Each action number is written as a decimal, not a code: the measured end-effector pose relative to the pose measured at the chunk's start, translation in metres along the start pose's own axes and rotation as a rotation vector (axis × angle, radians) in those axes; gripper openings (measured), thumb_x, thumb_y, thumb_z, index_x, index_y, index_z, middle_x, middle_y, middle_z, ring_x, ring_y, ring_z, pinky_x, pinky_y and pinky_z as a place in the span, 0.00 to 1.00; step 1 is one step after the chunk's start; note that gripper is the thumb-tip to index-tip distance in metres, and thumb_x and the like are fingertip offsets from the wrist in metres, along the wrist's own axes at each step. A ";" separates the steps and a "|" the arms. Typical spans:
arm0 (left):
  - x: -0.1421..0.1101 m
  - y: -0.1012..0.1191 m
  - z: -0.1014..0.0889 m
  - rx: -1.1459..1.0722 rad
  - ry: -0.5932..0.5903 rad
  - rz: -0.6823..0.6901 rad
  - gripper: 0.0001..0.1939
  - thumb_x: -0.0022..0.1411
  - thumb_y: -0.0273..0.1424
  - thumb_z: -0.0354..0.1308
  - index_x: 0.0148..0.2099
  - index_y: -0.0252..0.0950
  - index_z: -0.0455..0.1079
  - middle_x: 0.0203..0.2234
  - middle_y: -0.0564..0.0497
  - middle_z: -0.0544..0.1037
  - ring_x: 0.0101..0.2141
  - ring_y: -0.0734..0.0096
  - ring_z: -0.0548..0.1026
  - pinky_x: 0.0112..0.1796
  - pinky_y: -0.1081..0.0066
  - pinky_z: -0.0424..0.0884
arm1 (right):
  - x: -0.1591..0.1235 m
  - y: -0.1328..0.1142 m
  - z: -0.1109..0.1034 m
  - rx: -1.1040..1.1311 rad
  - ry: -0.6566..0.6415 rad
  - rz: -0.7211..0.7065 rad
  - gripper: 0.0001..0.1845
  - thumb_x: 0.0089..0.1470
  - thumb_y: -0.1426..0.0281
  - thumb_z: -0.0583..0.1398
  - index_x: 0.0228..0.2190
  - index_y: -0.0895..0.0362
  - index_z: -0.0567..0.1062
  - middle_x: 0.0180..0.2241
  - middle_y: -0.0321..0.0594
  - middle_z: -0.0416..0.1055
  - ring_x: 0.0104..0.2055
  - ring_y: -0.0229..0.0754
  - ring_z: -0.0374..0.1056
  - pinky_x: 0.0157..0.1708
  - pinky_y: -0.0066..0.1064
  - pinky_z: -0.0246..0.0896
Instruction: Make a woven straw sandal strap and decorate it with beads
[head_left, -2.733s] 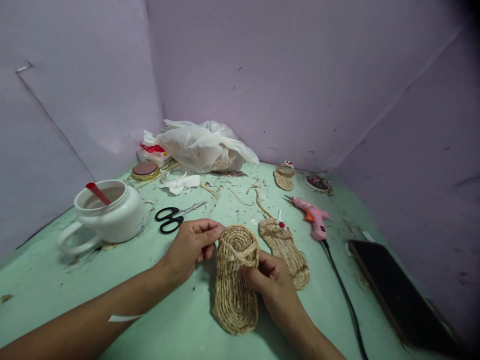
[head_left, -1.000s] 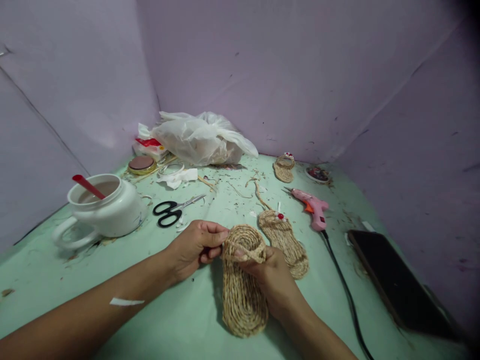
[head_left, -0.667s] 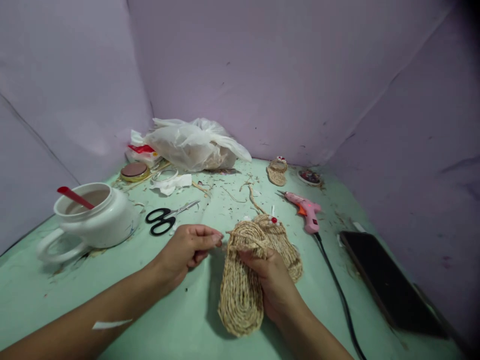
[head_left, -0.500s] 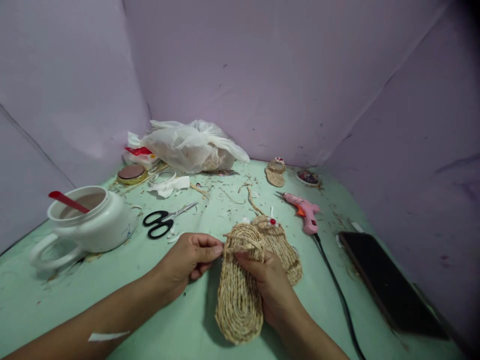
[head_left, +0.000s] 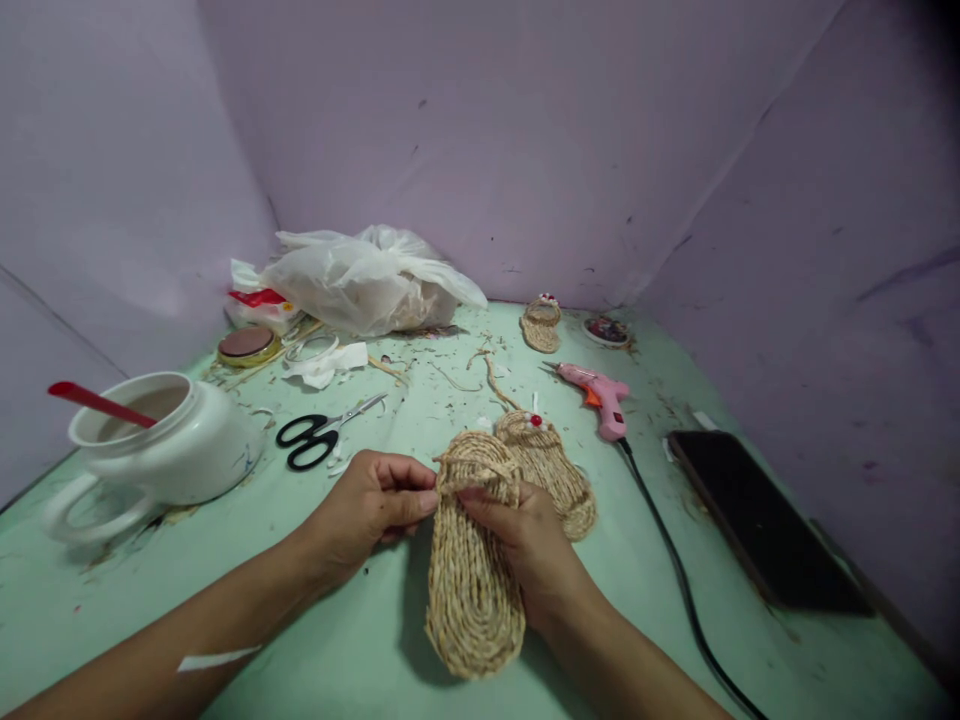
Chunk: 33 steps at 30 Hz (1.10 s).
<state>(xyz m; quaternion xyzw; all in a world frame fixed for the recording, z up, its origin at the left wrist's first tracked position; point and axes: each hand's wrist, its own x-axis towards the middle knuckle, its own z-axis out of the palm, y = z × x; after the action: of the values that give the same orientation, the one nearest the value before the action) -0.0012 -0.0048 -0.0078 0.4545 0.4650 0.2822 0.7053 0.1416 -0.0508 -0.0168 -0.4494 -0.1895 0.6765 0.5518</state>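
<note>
A woven straw slipper point(head_left: 474, 600) is held sole-down, toe pointing away, just above the table. My right hand point(head_left: 536, 545) grips it from the right side, with the thumb under the thin strap across the toe end. My left hand point(head_left: 382, 510) pinches at the slipper's left edge where the strap meets it; the fingertips are closed on what looks like the strap's end. Behind the right hand lies a second straw slipper point(head_left: 559, 475) with a red bead point(head_left: 536, 421) on its strap. A braided straw cord point(head_left: 496, 382) extends beyond it.
Black-handled scissors point(head_left: 322, 435) and a white pot point(head_left: 187, 450) with a red stick point(head_left: 101, 403) stand left. A pink glue gun point(head_left: 596, 395), its black cable point(head_left: 667, 550) and a phone point(head_left: 765, 530) lie right. Behind are a plastic bag point(head_left: 367, 280), a small slipper point(head_left: 540, 325) and a bead dish point(head_left: 607, 331).
The view has shifted slightly, so the table items sit a little higher and further left. Both hands keep their hold on the slipper at the strap.
</note>
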 end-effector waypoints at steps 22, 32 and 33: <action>-0.005 -0.006 0.007 0.167 0.141 0.070 0.18 0.49 0.44 0.58 0.23 0.33 0.69 0.06 0.59 0.59 0.11 0.82 0.51 0.15 0.78 0.45 | 0.005 -0.001 0.000 0.037 0.004 -0.065 0.14 0.36 0.64 0.70 0.25 0.60 0.76 0.20 0.40 0.75 0.27 0.46 0.72 0.32 0.38 0.66; -0.004 -0.006 0.006 0.022 0.106 0.018 0.17 0.42 0.41 0.64 0.23 0.31 0.68 0.11 0.59 0.62 0.12 0.85 0.54 0.14 0.80 0.45 | 0.002 -0.006 -0.006 0.057 -0.194 -0.076 0.20 0.34 0.75 0.69 0.34 0.59 0.75 0.31 0.41 0.77 0.34 0.44 0.72 0.41 0.36 0.63; -0.003 -0.007 0.006 -0.010 0.124 0.024 0.16 0.42 0.41 0.64 0.23 0.32 0.67 0.10 0.59 0.61 0.12 0.85 0.53 0.14 0.80 0.44 | 0.002 -0.008 -0.005 0.069 -0.223 -0.070 0.21 0.34 0.75 0.69 0.35 0.58 0.75 0.31 0.41 0.77 0.34 0.44 0.72 0.41 0.36 0.63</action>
<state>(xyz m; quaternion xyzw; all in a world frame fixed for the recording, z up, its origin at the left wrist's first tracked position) 0.0029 -0.0125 -0.0115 0.4383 0.5010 0.3208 0.6738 0.1501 -0.0480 -0.0143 -0.3452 -0.2418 0.7087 0.5658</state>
